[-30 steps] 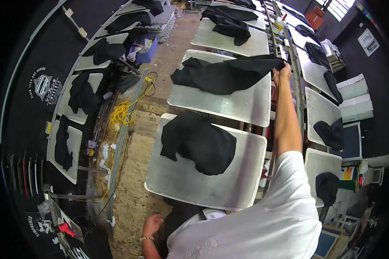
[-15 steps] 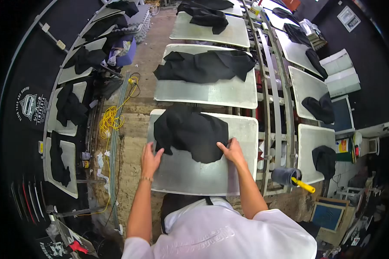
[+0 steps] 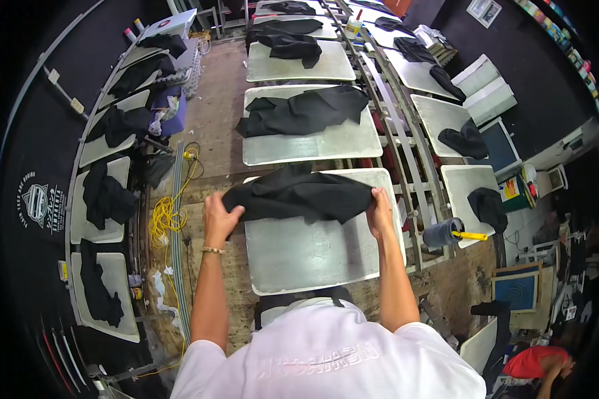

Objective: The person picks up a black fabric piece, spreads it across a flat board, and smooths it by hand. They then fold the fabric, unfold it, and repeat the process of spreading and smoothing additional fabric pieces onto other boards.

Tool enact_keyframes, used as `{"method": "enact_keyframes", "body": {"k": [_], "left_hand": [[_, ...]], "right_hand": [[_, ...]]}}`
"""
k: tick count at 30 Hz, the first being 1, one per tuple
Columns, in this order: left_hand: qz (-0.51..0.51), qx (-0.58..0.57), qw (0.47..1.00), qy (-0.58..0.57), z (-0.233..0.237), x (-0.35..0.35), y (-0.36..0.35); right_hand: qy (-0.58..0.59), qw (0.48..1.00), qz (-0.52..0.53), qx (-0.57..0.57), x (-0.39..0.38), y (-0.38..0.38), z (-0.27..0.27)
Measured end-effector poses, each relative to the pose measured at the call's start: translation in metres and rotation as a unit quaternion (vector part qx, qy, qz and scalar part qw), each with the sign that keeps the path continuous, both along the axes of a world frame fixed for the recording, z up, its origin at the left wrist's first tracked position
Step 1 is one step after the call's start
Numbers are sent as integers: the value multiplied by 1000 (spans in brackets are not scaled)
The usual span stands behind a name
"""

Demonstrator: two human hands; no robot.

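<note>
A black cloth (image 3: pixel 299 194) is stretched sideways across the upper part of the nearest pale board (image 3: pixel 306 256). My left hand (image 3: pixel 221 216) pinches its left end, just past the board's left edge. At the right end, my right hand (image 3: pixel 380 211) grips the cloth between thumb and fingers near the board's right edge. The lower part of the board lies bare and shiny. On the board beyond (image 3: pixel 313 143), another black cloth (image 3: pixel 303 111) lies crumpled.
More boards with black cloths stand in rows left (image 3: pixel 106 229) and right (image 3: pixel 469 199). A dark container with a yellow handle (image 3: pixel 442 233) sits right, by metal rails. Yellow cable (image 3: pixel 163 223) lies left. Another person in red (image 3: pixel 536 362) is at the lower right.
Both hands have moved up and apart, taking hold of the cloth's ends. The cloth is now wider and flatter. The view has shifted, and a person in red has appeared.
</note>
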State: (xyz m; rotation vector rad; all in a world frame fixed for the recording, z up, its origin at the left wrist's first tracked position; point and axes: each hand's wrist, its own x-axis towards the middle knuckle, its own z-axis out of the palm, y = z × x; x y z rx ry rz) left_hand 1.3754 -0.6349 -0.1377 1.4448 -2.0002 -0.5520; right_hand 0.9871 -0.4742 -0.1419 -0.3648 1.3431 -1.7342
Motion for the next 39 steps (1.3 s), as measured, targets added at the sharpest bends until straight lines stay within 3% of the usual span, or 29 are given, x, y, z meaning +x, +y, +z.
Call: {"method": "enact_keyframes", "body": {"k": [1,2,3,4,5,6,8,10,11,12,14,16,17,20,21,24,26,28,30,33,34,36,38,39], "left_hand": [[-67,-84,994,12,21,-12,8],[-154,-37,986,48,55,-34,10],[-238,-16,965,105,82,-55,13],[-313,42,939,137,134,-75,25],[-415,-14,892,176,165,-93,25],[-457,-51,873,164,194,-107,27],[-564,101,798,186,223,-122,5],[-522,217,816,124,281,-120,4],[-473,118,870,74,306,-114,2],[-478,146,864,57,334,-105,9],[-620,14,771,143,350,-102,6],[-557,122,784,246,369,-94,29],[-531,133,804,231,376,-90,34],[-463,83,880,66,388,-61,14],[-440,79,893,55,392,-56,13],[-376,127,917,32,408,-49,22],[-377,129,917,21,401,-43,7],[-382,58,921,-42,399,-33,-28],[-293,-70,943,-143,401,-26,-43],[-279,-58,951,-121,405,-25,-28],[-270,-41,956,-112,404,-23,-26],[-278,-41,952,-120,393,-22,-53],[-212,-64,973,-67,387,-26,-68],[-195,-14,979,-57,388,-33,-74]], "right_hand": [[91,993,23,-67,19,-3,34],[158,985,63,5,39,-6,73],[309,944,113,-17,52,-13,94],[358,913,183,-76,69,-21,128],[403,876,240,-112,80,-27,157],[419,851,284,-138,83,-31,187],[403,825,355,-175,84,-34,252],[507,781,327,-163,75,-25,309],[548,755,343,-109,65,-19,322],[586,727,355,-55,55,-15,331],[581,710,399,-5,34,-10,335],[548,724,413,-71,11,-4,330],[527,751,393,-56,2,4,336],[556,755,348,18,-35,13,353],[616,718,323,7,-51,9,357],[625,737,255,-38,-93,-6,361],[679,700,220,-18,-115,-14,378],[710,685,163,-2,-121,-13,396],[696,700,158,0,-133,-15,405],[718,682,139,3,-160,-15,417],[678,721,139,32,-156,-6,424],[699,702,133,-26,-170,-5,425],[718,690,89,-25,-172,2,433],[692,715,82,-53,-174,6,432]]}}
